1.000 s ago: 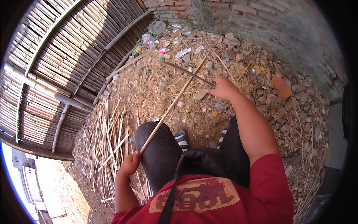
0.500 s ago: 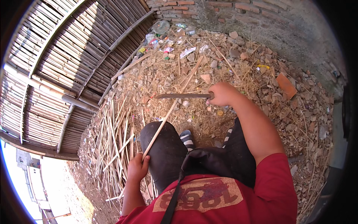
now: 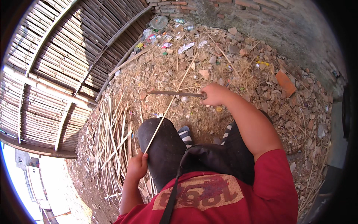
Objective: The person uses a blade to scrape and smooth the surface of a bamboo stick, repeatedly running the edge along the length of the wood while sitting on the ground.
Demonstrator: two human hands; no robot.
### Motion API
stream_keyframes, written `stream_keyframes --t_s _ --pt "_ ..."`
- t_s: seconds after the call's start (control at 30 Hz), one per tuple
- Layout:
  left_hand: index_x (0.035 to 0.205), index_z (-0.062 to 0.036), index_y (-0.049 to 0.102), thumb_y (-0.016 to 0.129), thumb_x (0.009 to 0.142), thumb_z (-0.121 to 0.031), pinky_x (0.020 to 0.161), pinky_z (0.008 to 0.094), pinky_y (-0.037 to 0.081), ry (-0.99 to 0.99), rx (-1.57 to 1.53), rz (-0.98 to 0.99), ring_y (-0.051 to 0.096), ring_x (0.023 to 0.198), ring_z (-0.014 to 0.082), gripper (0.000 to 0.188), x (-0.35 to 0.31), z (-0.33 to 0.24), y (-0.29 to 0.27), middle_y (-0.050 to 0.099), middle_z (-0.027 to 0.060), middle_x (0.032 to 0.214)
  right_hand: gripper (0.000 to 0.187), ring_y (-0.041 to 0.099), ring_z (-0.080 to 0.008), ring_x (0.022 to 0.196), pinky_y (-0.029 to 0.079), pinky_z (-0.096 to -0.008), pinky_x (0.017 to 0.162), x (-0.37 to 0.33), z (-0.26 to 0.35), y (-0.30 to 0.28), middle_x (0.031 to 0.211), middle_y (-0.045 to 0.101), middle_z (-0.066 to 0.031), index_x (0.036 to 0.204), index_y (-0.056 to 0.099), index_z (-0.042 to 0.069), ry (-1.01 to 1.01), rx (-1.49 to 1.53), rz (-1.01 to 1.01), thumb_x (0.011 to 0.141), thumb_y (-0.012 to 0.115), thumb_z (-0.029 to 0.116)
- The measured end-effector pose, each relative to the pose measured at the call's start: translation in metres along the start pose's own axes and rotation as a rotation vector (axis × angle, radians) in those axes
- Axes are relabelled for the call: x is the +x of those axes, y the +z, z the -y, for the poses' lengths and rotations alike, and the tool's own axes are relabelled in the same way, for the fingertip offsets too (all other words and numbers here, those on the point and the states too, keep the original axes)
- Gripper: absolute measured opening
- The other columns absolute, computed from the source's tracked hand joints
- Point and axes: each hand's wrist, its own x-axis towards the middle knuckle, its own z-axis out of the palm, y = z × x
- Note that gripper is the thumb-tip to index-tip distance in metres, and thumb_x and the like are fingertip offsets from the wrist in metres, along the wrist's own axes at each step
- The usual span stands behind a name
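Observation:
My left hand [image 3: 137,166] is closed on the near end of a long thin bamboo strip [image 3: 161,121] beside my left knee. The strip slants up and away to the right, over the rubble. In my right hand [image 3: 214,95] is a long, dark-bladed machete [image 3: 175,93], its handle mostly hidden by my fingers. The blade points left and lies across the strip beyond my knees; whether its edge touches the strip I cannot tell.
Left of my leg lies a pile of split bamboo strips [image 3: 112,138]. A slatted bamboo fence [image 3: 56,71] leans at the left, and a brick wall [image 3: 261,22] closes the far side. Rubble, straw and plastic litter cover the ground; a terracotta tile piece [image 3: 285,84] lies at right.
My right hand with the machete has moved slightly left and away from me. The bamboo strip now looks narrower, as if turned. My left hand has barely moved.

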Motion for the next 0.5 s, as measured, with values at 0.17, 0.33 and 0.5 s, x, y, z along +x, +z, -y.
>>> stream_keyframes --t_s 0.17,0.33,0.5 --pt "0.085 -0.0021 0.053 0.052 0.103 -0.031 0.061 0.0592 0.043 0.035 0.042 -0.063 0.06 0.07 0.0512 0.034 -0.003 0.003 0.013 0.06 0.0275 0.069 0.051 0.07 -0.0347 0.093 0.055 -0.0451 0.083 -0.001 -0.003 0.005 0.095 0.072 -0.0186 0.106 0.071 0.002 -0.098 0.04 0.157 0.075 0.078 0.041" --pt "0.083 -0.0026 0.053 0.056 0.101 -0.031 0.06 0.059 0.043 -0.005 0.046 -0.088 0.06 0.067 0.0503 0.033 -0.003 -0.006 0.013 0.06 0.0267 0.068 0.048 0.07 -0.0355 0.092 0.054 -0.0469 0.081 0.002 -0.017 0.013 0.094 0.072 -0.0182 0.106 0.072 0.003 -0.031 0.022 0.077 0.075 0.077 0.04" --pt "0.082 -0.003 0.052 0.056 0.101 -0.03 0.059 0.0582 0.043 0.009 0.025 -0.096 0.06 0.067 0.0497 0.034 -0.004 0.003 0.017 0.06 0.0261 0.068 0.041 0.069 -0.036 0.091 0.053 -0.0471 0.079 -0.006 0.02 -0.002 0.091 0.071 -0.0182 0.101 0.072 0.006 -0.042 -0.057 0.083 0.076 0.076 0.038"
